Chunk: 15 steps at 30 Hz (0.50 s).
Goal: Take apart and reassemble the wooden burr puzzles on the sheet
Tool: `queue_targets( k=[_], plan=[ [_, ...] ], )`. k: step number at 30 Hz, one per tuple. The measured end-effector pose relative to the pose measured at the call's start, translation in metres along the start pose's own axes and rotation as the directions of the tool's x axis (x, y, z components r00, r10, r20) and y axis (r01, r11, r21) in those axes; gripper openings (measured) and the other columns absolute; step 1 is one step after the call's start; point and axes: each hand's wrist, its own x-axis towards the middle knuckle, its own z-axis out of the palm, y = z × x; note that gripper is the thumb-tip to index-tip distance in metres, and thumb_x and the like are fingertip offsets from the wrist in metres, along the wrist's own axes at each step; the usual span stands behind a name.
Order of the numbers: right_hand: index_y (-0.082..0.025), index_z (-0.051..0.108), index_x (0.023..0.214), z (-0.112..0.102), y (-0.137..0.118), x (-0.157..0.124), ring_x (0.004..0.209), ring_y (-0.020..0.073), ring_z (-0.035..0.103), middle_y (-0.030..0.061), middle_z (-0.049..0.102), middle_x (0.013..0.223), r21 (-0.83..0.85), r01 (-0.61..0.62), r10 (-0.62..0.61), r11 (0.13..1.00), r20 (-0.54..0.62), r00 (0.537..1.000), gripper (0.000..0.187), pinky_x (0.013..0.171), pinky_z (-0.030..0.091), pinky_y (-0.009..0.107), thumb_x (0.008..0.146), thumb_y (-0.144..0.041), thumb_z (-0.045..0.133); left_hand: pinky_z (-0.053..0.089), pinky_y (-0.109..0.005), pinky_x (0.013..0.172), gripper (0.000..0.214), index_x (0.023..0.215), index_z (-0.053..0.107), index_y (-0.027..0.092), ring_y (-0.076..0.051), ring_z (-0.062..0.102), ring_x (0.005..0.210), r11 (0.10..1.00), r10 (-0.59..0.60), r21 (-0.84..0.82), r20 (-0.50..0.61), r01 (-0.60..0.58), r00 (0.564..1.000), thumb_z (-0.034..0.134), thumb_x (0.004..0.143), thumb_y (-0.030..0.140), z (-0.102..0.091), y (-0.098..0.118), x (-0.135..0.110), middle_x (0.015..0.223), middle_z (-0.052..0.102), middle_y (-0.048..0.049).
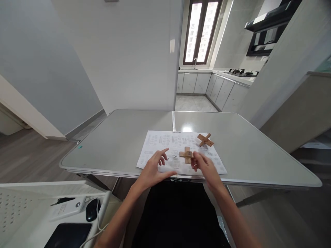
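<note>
The right hand (204,167) has its fingertips curled onto the nearer wooden cross (186,154), which sits just ahead of and to the left of it over the printed sheet (160,141). It looks like a light pinch on one arm of the piece, though how firm it is cannot be made out. The left hand (152,168) is spread, fingers apart, hovering over or resting on the sheet and holding nothing. With so slight a hold on one arm, the cross could twist or slip free, and its slotted bars might slide apart if it is lifted by that arm alone. Both hands work close to the near edge of the desk (116,137), so a dropped piece could roll off toward the lap. If the spread left hand drags on the loose sheet, the paper may shift and carry the second wooden cross (205,140), which lies beyond the right hand on the sheet's far corner.
</note>
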Motion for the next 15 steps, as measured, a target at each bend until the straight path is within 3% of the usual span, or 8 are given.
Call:
queue_targets(
  k=[3,4,9,15],
  plan=[
    [-0.021,0.069,0.075,-0.034,0.013,0.022,0.061,0.0202,0.061,0.0046,0.07,0.067,-0.387,-0.025,-0.052,0.922,-0.189,0.981,0.063,0.059,0.047,0.031,0.094,-0.077,0.045,0.053,-0.035,0.084,0.049,0.137,0.058,0.025,-0.018,0.061,0.086,0.997,-0.028,0.068,-0.122,0.037,0.992,0.068,0.094,0.047,-0.008,-0.025,0.005,0.107,0.065,-0.0044],
    [-0.021,0.068,0.071,-0.046,0.017,0.028,0.061,0.0214,0.062,0.0061,0.071,0.065,-0.447,-0.047,-0.066,0.893,-0.233,0.97,0.064,0.062,0.046,0.032,0.093,-0.077,0.045,0.053,-0.035,0.084,0.043,0.131,0.062,0.023,-0.018,0.061,0.086,0.994,-0.042,0.098,-0.156,0.058,0.987,0.065,0.095,0.047,-0.012,-0.034,0.006,0.105,0.065,-0.0048],
    [-0.022,0.07,0.068,-0.084,0.035,0.045,0.065,0.0259,0.065,0.0105,0.076,0.067,-0.574,-0.136,-0.091,0.808,-0.35,0.932,0.058,0.068,0.042,0.035,0.092,-0.07,0.05,0.052,-0.031,0.078,0.037,0.115,0.071,0.019,-0.018,0.062,0.078,0.976,-0.16,0.104,-0.252,0.191,0.954,0.062,0.094,0.048,-0.031,-0.066,0.007,0.096,0.069,-0.0052],
    [-0.021,0.074,0.074,-0.092,0.051,0.044,0.072,0.0286,0.067,0.0133,0.078,0.076,-0.629,-0.157,-0.12,0.761,-0.375,0.919,0.053,0.074,0.042,0.037,0.093,-0.065,0.052,0.052,-0.029,0.075,0.043,0.113,0.073,0.018,-0.019,0.068,0.082,0.959,-0.271,0.004,-0.274,0.283,0.923,0.059,0.094,0.053,-0.038,-0.075,0.003,0.09,0.075,-0.0054]
  ],
)
